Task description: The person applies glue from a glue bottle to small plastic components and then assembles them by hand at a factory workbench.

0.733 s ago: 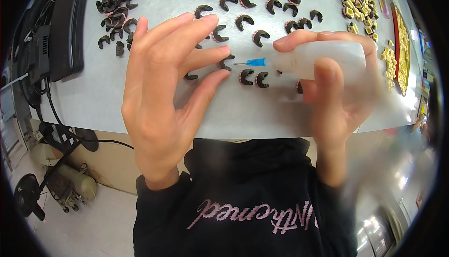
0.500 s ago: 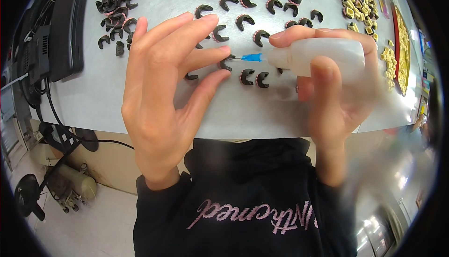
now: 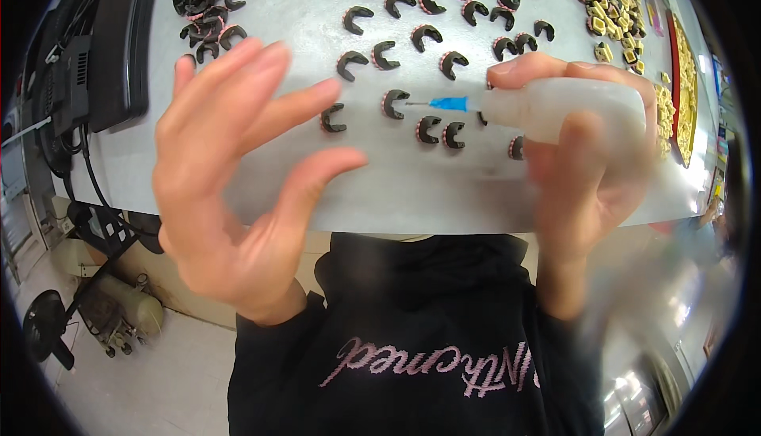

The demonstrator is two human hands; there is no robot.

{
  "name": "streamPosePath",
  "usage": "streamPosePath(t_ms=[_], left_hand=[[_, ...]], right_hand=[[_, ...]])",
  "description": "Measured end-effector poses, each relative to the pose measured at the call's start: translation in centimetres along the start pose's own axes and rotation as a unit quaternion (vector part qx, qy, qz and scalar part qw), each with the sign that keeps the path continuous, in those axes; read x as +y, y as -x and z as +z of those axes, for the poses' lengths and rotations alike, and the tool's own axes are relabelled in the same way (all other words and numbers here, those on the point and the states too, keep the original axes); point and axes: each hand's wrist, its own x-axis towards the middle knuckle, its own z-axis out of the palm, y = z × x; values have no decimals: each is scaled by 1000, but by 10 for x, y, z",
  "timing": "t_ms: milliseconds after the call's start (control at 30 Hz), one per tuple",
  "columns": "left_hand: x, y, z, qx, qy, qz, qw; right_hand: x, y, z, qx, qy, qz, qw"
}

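My right hand [image 3: 583, 170] is wrapped round a cloudy white squeeze bottle [image 3: 587, 107], held nearly level and pointing left. From its nozzle sticks a blue needle tip [image 3: 449, 104]. The thin needle ends just right of a black horseshoe-shaped piece [image 3: 392, 105] edged with pink beads, like a small dental arch model. I cannot tell whether they touch. My left hand [image 3: 210, 206] is open, fingers and thumb spread and a little blurred, holding nothing. Nearest to it lies another black horseshoe piece [image 3: 333, 118]. Two more sit side by side below the needle, one of them a black arch [image 3: 453, 135].
Several more such arches are spread over the grey table [image 3: 428, 198]. A heap of black pieces [image 3: 210, 20] lies at far left beside a black device [image 3: 123, 55] with cables. Cream-and-black pieces [image 3: 610, 8] and a red-edged tray [image 3: 677, 87] line the right side.
My left hand has let go of the black arch by the needle and drawn back to the left, its fingers parting. The bottle has shifted slightly right; the head view has moved a little.
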Motion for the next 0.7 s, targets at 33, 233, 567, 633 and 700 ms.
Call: streamPosePath(t_ms=[33,233,567,633,700], left_hand=[[-1,3,-4,1,-12,-18,1000],[-7,10,3,-33,-17,-55,998],[-12,13,4,-6,12,-55,998],[-13,13,6,-5,13,-54,998],[-13,13,6,-5,13,-53,998]], right_hand=[[-2,-1,1,0,-2,0,1000],[1,-3,20,-23,-7,-38,999],[-9,-3,27,-64,-24,3,998],[-8,-2,30,-43,-21,14,999],[-8,-2,32,-43,-15,20,999]])
